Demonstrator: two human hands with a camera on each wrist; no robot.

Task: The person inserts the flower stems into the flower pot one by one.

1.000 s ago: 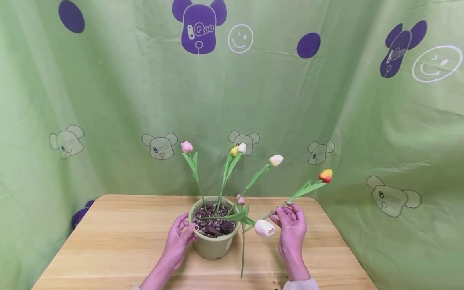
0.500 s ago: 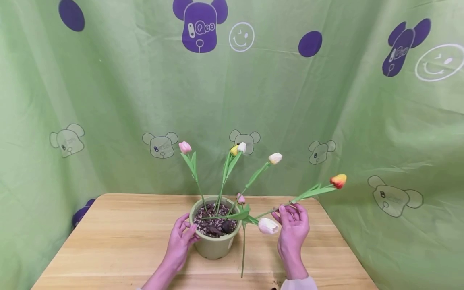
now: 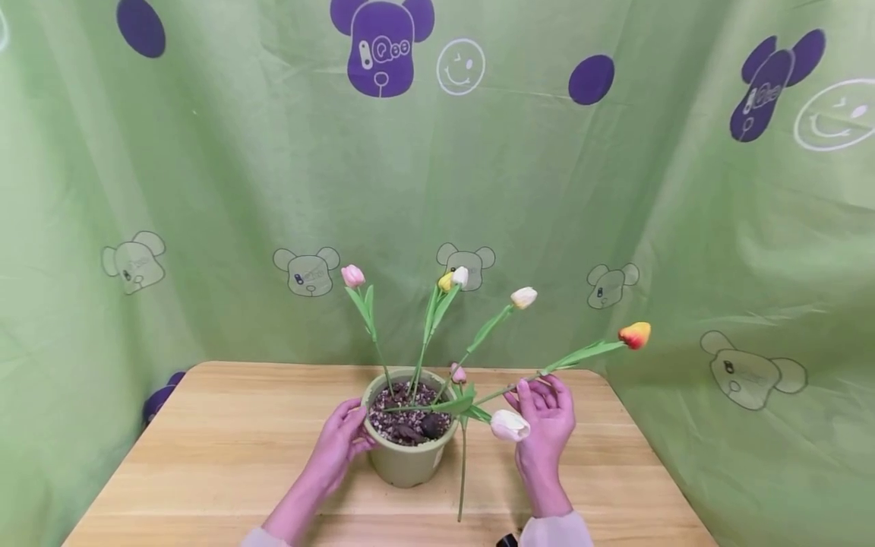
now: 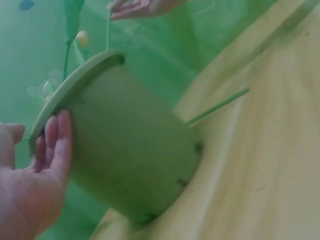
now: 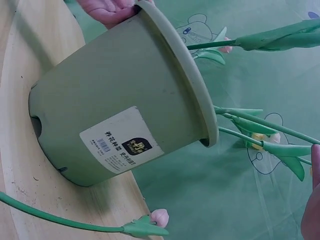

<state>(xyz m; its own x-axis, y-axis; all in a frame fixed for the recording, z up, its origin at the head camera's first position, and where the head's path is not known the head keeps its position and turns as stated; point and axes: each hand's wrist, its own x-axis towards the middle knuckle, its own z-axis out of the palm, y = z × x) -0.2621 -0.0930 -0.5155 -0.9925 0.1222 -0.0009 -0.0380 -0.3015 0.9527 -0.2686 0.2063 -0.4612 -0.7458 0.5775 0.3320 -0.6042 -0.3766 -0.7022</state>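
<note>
My left hand (image 3: 336,447) holds the left rim of a green flowerpot (image 3: 408,465), fingers against its outside wall in the left wrist view. Dark potting soil (image 3: 403,425) fills the pot. To its right, my right hand (image 3: 547,422) pinches the stem of a red-and-yellow tulip (image 3: 634,335), which leans far out to the right. A pink tulip (image 3: 352,276), a yellow tulip (image 3: 446,282), a white tulip (image 3: 460,277) and a cream tulip (image 3: 524,297) rise from the soil. Another white tulip (image 3: 510,425) droops over the front right rim.
Beside the pot, a second pink tulip (image 5: 160,218) lies on the wooden table (image 3: 273,425). The pot's side carries a white label (image 5: 122,141). A small black object (image 3: 506,541) sits at the front edge by the right sleeve. Green printed curtains (image 3: 519,190) surround the table.
The red-and-yellow tulip has swung outward to the right, its stem tilting lower, then slightly back. My right hand has shifted a little along with it. My left hand stays on the rim.
</note>
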